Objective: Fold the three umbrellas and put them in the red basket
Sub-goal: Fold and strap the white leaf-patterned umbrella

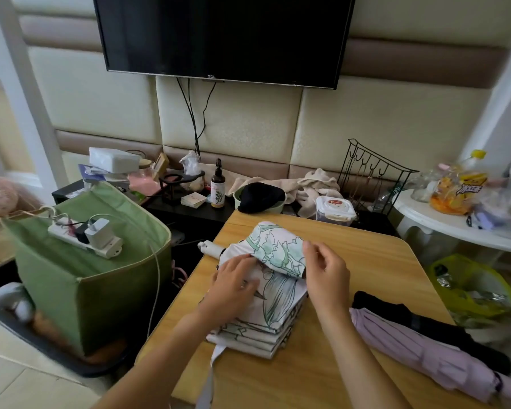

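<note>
A white umbrella with a green flower print [273, 293] lies collapsed on the wooden table [375, 261], its white handle [208, 247] poking over the left edge. My left hand [233, 286] presses flat on its pleated cloth. My right hand [325, 270] pinches a raised fold of the cloth at the far end. A lilac umbrella [419, 352] lies closed at the right of the table, and a black umbrella [425, 323] lies just behind it. No red basket is in view.
A green fabric bin [80, 276] with a white power strip [86, 236] on top stands left of the table. Behind the table are a black shelf with a spray bottle [218, 187], a bowl, towels and a wire rack [372, 175]. A white side table [455, 222] stands right.
</note>
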The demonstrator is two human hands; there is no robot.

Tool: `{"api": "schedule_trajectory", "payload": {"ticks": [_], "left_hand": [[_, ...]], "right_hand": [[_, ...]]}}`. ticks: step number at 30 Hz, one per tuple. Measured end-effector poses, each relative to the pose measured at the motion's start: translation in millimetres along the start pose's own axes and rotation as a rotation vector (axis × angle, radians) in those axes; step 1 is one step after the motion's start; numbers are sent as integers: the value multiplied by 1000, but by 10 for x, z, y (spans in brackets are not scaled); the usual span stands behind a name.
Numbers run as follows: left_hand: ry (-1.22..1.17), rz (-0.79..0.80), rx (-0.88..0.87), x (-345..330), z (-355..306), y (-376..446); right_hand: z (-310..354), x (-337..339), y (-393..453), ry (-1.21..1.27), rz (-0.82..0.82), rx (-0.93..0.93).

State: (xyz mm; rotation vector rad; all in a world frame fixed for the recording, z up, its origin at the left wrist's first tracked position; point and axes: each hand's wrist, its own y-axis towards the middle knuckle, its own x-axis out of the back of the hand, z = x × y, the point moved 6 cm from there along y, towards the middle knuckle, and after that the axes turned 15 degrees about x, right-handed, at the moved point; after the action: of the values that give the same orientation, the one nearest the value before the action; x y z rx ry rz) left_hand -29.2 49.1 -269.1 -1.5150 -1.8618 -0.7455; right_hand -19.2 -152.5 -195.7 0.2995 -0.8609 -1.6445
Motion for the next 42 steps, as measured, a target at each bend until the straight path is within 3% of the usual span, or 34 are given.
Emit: {"api": "schedule_trajectory", "payload": {"ticks": [4, 8, 12, 18, 21, 26, 32, 36, 40, 42], "left_hand": [[-383, -36, 105, 247, -70, 27], [-826, -80, 346, 385, 1, 31], [-815, -139, 363, 572, 78, 106], [-423, -171, 223, 670, 57, 39], [-515, -76, 200, 686, 99, 32], [-819, -75, 308, 764, 117, -55], [-824, -97, 360, 728, 161, -60], [-743, -85, 377, 741, 278, -14], [-607, -103, 477, 709, 432, 7], [-484, -121, 490, 710, 486, 17]], "right_hand": [[79, -123, -42, 48, 260, 65], [62, -236, -181, 1, 587, 105], [31, -261, -330, -113, 822, 160], [-22, -156, -358, -169, 749, 151], [-18, -86, -351, -185, 641, 158], [43, 23, -301, -261, 400, 322], [211, 43, -277, -402, 287, 501], [267, 1, -242, -374, 339, 592], [182, -178, -368, -405, 633, 525], [160, -249, -435, -430, 657, 553]]}}
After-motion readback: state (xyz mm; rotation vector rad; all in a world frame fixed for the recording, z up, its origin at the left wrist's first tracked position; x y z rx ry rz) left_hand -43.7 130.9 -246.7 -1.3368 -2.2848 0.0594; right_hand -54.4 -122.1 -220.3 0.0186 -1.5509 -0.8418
